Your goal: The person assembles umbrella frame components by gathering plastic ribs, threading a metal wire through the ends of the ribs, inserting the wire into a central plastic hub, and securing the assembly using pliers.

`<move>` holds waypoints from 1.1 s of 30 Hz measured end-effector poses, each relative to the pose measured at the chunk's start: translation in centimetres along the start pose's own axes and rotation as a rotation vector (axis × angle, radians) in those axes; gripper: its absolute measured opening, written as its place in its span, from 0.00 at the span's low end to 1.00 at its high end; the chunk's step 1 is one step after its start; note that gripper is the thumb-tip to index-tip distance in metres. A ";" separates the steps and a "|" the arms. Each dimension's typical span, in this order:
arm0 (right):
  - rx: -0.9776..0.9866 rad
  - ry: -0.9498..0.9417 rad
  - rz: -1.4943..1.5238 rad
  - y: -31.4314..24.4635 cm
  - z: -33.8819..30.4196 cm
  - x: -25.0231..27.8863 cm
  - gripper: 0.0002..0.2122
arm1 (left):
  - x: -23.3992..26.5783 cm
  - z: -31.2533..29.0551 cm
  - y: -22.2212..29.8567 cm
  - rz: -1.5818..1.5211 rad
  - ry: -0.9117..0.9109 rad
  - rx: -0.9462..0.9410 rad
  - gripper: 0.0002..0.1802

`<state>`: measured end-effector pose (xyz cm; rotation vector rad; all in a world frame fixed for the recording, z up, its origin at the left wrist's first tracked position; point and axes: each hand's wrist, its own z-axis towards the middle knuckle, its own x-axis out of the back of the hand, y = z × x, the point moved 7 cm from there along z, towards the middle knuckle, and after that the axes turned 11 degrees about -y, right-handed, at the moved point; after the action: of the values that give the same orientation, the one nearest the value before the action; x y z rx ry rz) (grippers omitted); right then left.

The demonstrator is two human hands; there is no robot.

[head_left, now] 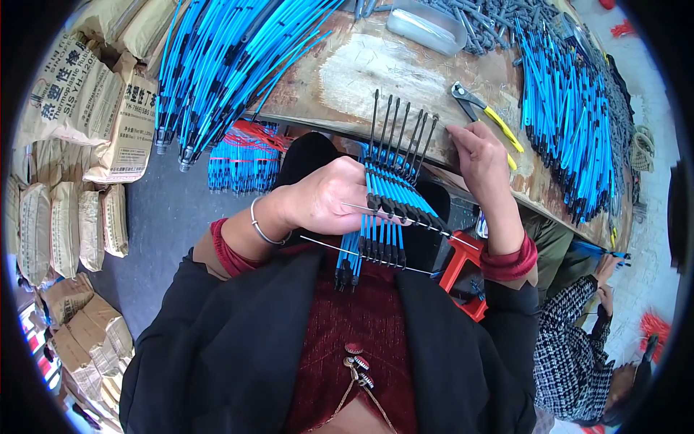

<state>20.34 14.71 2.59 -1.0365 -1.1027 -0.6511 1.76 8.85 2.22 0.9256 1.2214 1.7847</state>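
Note:
My left hand (332,199) is closed round a bundle of blue plastic tubes (397,189) with black end pieces, held in front of my chest. Thin metal rods cross the bundle near its black ends, and several thin black stems (405,134) stick out of its far side. My right hand (481,155) is at the table edge, just right of the stem tips. Its thumb and fingers are pinched together; whatever they hold is too small or hidden to name. Close by on the table lie pliers (500,126) with yellow handles, partly behind my right hand.
The wooden table (347,79) carries blue tube bundles (238,54) at left and more (571,123) at right. A clear plastic box (426,29) sits among grey plugs (488,25). Paper sacks (94,116) are stacked at left. Another person (578,347) works at lower right, near a red frame (463,264).

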 end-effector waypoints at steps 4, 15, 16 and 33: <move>0.013 0.000 0.009 0.1 0.1 0.0 0.07 | 0.1 0.1 0.5 -0.016 0.031 0.018 0.24; 0.032 -0.032 0.027 0.3 0.9 -0.1 0.07 | 0.2 0.4 0.6 0.135 0.049 -0.061 0.18; 0.049 -0.024 0.023 0.2 1.1 0.0 0.07 | 0.3 0.4 0.9 0.208 0.093 -0.125 0.13; 0.093 -0.011 0.036 -0.6 2.6 -0.4 0.07 | 0.6 0.5 1.1 0.329 0.125 -0.131 0.11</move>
<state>18.69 16.83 2.65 -0.9792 -1.1112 -0.5604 1.66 9.31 3.50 0.9945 1.0571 2.1827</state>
